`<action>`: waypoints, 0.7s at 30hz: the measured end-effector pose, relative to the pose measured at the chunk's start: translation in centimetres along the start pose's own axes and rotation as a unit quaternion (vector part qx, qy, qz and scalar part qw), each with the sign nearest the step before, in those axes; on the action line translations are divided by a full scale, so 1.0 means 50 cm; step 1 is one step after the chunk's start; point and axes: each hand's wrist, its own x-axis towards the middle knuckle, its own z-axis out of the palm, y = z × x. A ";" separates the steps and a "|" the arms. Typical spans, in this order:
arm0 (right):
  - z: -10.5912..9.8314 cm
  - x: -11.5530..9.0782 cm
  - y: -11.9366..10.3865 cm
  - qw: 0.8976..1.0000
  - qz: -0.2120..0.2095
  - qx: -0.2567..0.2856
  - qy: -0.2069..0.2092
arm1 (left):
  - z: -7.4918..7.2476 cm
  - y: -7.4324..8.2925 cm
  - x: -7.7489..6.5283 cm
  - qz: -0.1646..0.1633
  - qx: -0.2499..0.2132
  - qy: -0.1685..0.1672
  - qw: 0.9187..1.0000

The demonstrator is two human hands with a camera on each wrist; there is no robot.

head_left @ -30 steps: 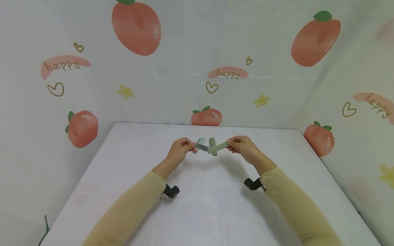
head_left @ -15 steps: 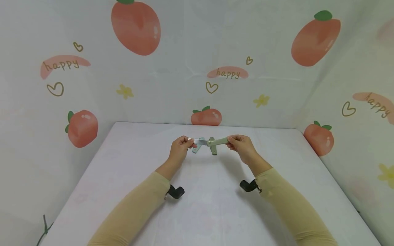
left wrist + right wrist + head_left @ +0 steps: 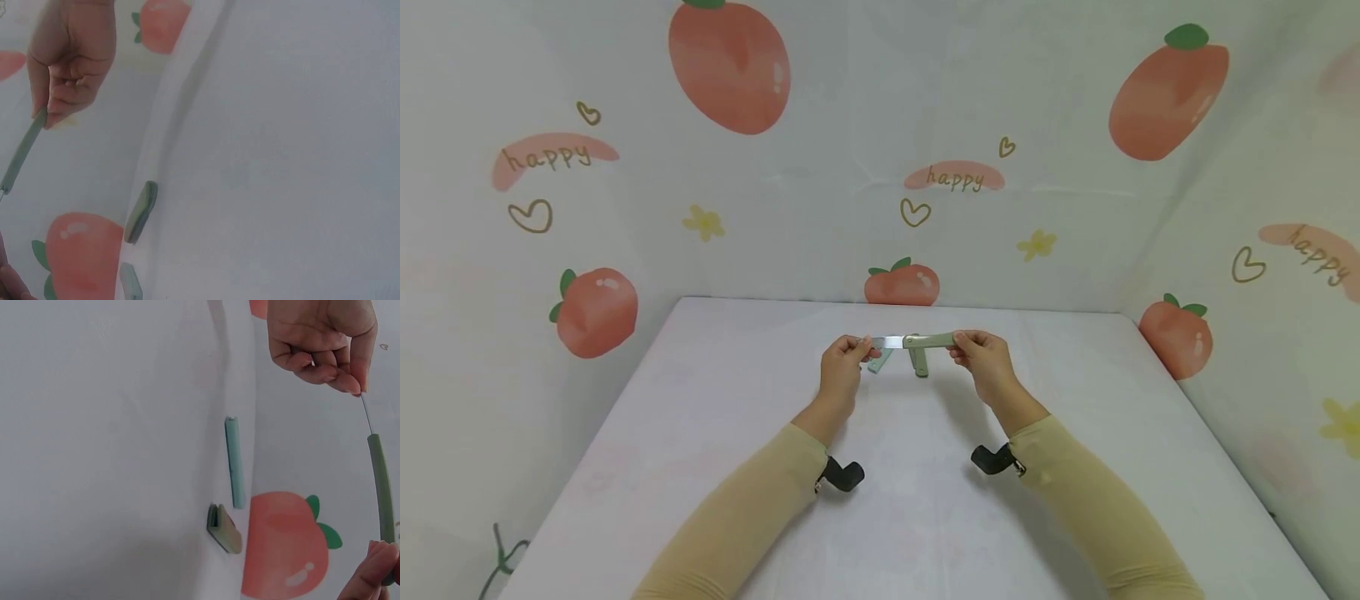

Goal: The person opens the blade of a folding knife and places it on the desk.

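Raised over the far part of the table, a folding knife (image 3: 929, 341) with a green handle is stretched between both hands, its silver blade (image 3: 892, 342) swung out in line with the handle. My left hand (image 3: 841, 371) pinches the blade near its tip. At the other end, my right hand (image 3: 988, 362) pinches the butt of the handle. Two folded knives lie on the table behind: a light blue one (image 3: 234, 462), partly hidden by the left fingers and blade in the head view, and an olive green one (image 3: 141, 212), its top overlapped by the held handle.
The white table (image 3: 917, 500) ends at a patterned backdrop (image 3: 850, 125) with printed fruit and "happy" lettering, just beyond the folded knives. Black wrist-camera mounts (image 3: 844, 475) stick out inward from both sleeves. A thin green cord (image 3: 501, 554) hangs at the lower left.
The knife has gone from bent at its pivot to straight, with the pivot rising. Both forearms have come slightly inward. The hands keep their holds on blade and handle.
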 end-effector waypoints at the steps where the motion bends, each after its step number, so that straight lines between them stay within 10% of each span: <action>1: 0.001 0.000 0.002 1.000 0.002 0.000 0.000 | -0.001 -0.002 0.001 -0.003 0.003 0.000 1.000; 21: -0.065 -0.011 -0.014 0.987 -0.003 -0.085 -0.139 | -0.044 0.033 -0.004 0.002 0.179 -0.137 0.974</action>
